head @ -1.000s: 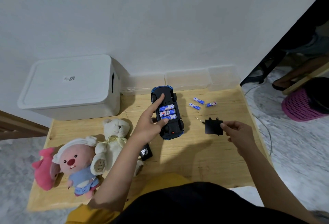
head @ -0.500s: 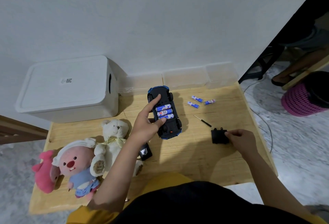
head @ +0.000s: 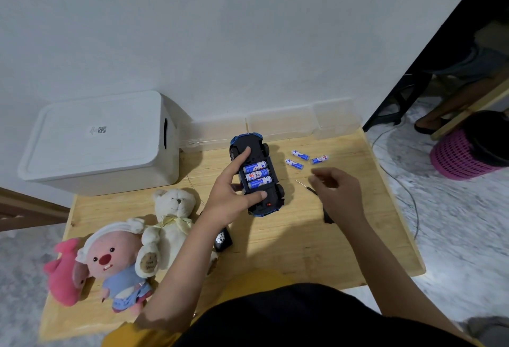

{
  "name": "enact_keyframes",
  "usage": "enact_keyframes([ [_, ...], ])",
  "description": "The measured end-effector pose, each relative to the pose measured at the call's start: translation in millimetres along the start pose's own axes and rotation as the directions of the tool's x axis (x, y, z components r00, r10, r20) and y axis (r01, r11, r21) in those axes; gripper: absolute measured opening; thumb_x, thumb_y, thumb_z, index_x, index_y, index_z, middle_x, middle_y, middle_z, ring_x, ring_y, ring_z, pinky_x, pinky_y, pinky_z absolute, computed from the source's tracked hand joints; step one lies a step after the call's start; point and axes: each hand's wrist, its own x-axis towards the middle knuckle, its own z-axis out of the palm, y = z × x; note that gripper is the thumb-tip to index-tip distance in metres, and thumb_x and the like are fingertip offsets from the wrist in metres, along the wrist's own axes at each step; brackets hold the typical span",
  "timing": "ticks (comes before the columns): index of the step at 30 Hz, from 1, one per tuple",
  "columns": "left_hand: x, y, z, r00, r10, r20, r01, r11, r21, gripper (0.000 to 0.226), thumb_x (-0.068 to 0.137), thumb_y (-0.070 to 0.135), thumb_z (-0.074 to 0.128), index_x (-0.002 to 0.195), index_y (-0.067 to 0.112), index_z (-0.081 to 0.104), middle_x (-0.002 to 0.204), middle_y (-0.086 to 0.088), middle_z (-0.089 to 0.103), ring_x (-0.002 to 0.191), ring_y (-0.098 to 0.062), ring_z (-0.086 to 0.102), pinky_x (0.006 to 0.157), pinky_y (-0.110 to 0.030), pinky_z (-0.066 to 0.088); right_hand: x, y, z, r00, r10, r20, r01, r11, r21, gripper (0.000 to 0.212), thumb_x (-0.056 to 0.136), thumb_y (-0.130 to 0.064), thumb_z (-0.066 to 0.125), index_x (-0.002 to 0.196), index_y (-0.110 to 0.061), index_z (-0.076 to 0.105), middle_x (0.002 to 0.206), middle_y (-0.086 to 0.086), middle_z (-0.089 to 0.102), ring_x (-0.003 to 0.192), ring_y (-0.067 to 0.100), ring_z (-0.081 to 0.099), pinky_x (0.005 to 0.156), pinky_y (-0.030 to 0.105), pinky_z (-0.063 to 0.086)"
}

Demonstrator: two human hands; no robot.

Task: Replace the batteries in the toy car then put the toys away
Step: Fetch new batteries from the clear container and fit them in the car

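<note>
Right hand (head: 337, 195) has dropped the black battery cover (head: 327, 217), now hovers loosely open, empty, blurred. Left hand (head: 234, 198) steadies the upturned toy car (head: 257, 178) mid-table, fingers spread. Beyond lie three loose batteries (head: 300, 159): light, smooth, roll-prone; pinch mid-barrel.

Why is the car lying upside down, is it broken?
It doesn't look broken. The toy car lies belly-up, its battery bay open with three batteries showing. Three loose batteries lie scattered beside it.

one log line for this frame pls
left hand: steadies car | right hand: open, above screwdriver | bay: three batteries, uncovered
</note>
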Motion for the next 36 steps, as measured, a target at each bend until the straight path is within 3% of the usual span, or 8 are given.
enact_keyframes([
  [3,0,-1,2,1.000,0.016,0.019,-0.017,1.000,0.024,0.095,0.066,-0.001,0.082,0.137,0.047,0.040,0.134,0.015,0.048,0.106,-0.001,0.057,0.080,-0.013,0.049,-4,-24,18,0.992,-0.090,0.089,0.088,0.996,0.026,0.012,0.080,-0.013,0.072,0.090,-0.019,0.071,0.077,-0.012,0.067,0.070,-0.006,0.060,0.064,0.005,0.045],
  [8,-1,2,2,0.998,0.064,0.012,-0.064,0.997,0.030,0.098,0.064,-0.002,0.082,0.139,0.043,0.038,0.137,0.008,0.048,0.113,-0.004,0.056,0.092,-0.026,0.050,-3,-45,42,0.954,-0.187,0.233,0.211,0.974,-0.083,0.018,0.082,-0.021,0.070,0.100,-0.021,0.068,0.093,-0.010,0.064,0.085,0.003,0.061,0.076,0.020,0.049],
  [14,-2,7,-1,0.992,0.122,-0.042,-0.120,0.992,0.050,0.099,0.061,0.008,0.084,0.140,0.045,0.036,0.135,0.007,0.051,0.115,-0.012,0.056,0.097,-0.038,0.049,2,-52,55,0.934,-0.296,0.201,0.323,0.939,-0.116,0.024,0.080,-0.017,0.073,0.102,-0.012,0.068,0.100,0.002,0.051,0.076,-0.003,0.055,0.073,0.021,0.050],
  [18,-2,10,-1,0.987,0.149,-0.065,-0.143,0.986,0.086,0.097,0.065,0.007,0.083,0.141,0.044,0.036,0.131,0.010,0.051,0.115,-0.015,0.056,0.095,-0.040,0.050,5,-56,61,0.923,-0.306,0.235,0.347,0.924,-0.160,0.026,0.080,-0.016,0.073,0.103,-0.007,0.065,0.103,0.001,0.046,0.076,-0.003,0.049,0.067,0.000,0.038],
  [21,-1,11,1,0.984,0.160,-0.076,-0.151,0.982,0.114,0.095,0.067,0.004,0.081,0.142,0.041,0.036,0.126,0.012,0.049,0.115,-0.013,0.054,0.097,-0.034,0.049,7,-58,65,0.924,-0.304,0.231,0.352,0.912,-0.209,0.025,0.081,-0.010,0.069,0.104,-0.002,0.061,0.106,0.005,0.045,0.074,0.005,0.049,0.065,-0.005,0.032],
  [27,0,9,0,0.984,0.157,-0.081,-0.149,0.984,0.098,0.095,0.066,0.005,0.081,0.141,0.043,0.036,0.128,0.009,0.051,0.113,-0.016,0.055,0.095,-0.041,0.050,11,-56,70,0.934,-0.285,0.214,0.327,0.925,-0.196,0.023,0.080,-0.008,0.067,0.101,-0.003,0.059,0.104,0.005,0.045,0.072,0.000,0.047,0.065,-0.002,0.035],
  [31,2,8,-1,0.982,0.162,-0.099,-0.152,0.983,0.101,0.094,0.064,0.017,0.082,0.141,0.043,0.035,0.128,0.006,0.053,0.114,-0.016,0.056,0.095,-0.039,0.050,9,-58,71,0.923,-0.342,0.179,0.369,0.917,-0.154,0.025,0.079,-0.012,0.072,0.097,-0.002,0.058,0.101,0.006,0.049,0.074,0.003,0.049,0.066,-0.002,0.036],
  [36,5,3,-1,0.984,0.146,-0.103,-0.136,0.985,0.103,0.096,0.063,0.019,0.083,0.142,0.041,0.034,0.131,0.004,0.053,0.118,-0.014,0.054,0.097,-0.038,0.049,5,-61,75,0.917,-0.386,0.099,0.391,0.919,-0.047,0.018,0.080,-0.014,0.073,0.085,-0.007,0.057,0.081,-0.001,0.057,0.068,-0.003,0.053,0.063,0.001,0.038],
])
